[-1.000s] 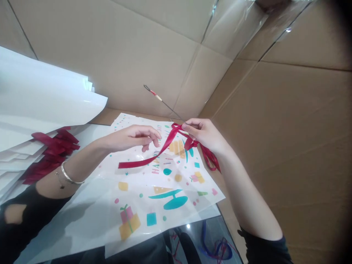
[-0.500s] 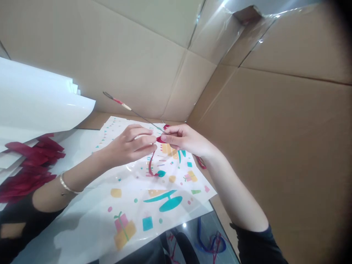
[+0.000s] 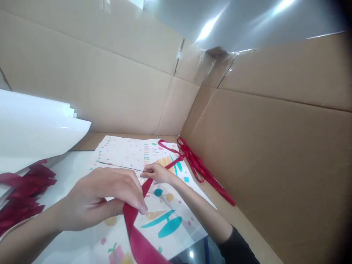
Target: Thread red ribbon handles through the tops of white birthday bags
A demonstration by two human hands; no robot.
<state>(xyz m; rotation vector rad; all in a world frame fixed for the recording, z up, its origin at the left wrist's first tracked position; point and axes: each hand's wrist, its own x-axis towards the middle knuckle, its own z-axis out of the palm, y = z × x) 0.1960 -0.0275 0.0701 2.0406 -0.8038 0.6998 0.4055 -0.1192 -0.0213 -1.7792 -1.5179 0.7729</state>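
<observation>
A dark red ribbon (image 3: pixel 147 186) runs from a knotted bundle at the back right down toward the camera. My left hand (image 3: pixel 107 196), large and near the camera, pinches this ribbon between thumb and fingers, and its free length hangs down in front. Farther back, my right hand (image 3: pixel 158 173) holds a thin wire tool (image 3: pixel 122 167) that points left; the ribbon passes right beside these fingers. Under both hands lies a white sheet printed with birthday shapes (image 3: pixel 189 198).
Cardboard walls (image 3: pixel 261 146) stand behind and to the right. At the left are curled white sheets (image 3: pixel 35 124) and a pile of dark red ribbon pieces (image 3: pixel 30 187). The knotted red ribbon bundle (image 3: pixel 195 161) lies along the right wall.
My left hand has moved down and closer to the camera, drawing out a long ribbon. My right hand is lower and farther away, and the wire tool lies flatter. The view has tilted up.
</observation>
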